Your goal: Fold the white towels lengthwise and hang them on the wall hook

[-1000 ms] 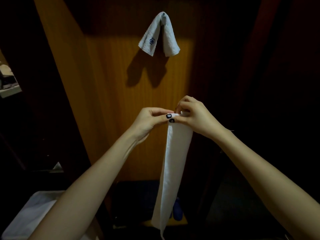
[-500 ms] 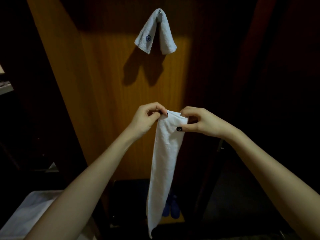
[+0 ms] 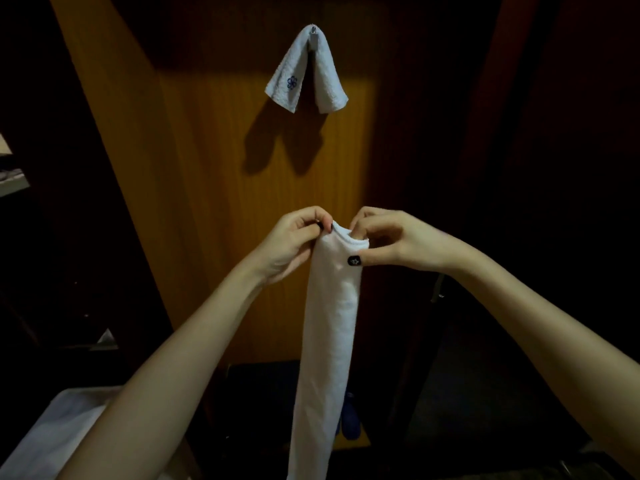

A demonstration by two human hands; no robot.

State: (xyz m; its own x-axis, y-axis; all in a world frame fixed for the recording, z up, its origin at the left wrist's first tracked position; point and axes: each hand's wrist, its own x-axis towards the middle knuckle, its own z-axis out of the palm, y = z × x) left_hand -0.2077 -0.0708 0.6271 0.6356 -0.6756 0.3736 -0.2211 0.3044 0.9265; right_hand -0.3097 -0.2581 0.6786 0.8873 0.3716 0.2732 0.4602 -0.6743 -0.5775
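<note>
Narrow-folded white towel held up by its top edge, below the wall hook

The left hand [image 3: 294, 242] and right hand [image 3: 391, 242] each pinch a top corner of the folded towel [image 3: 332, 323], fingers closed on the cloth so it hangs straight and the fold holds. Above, the wall hook [image 3: 313, 31] already carries a small flower-marked towel [image 3: 304, 72] on the wooden panel [image 3: 214, 168].
</note>
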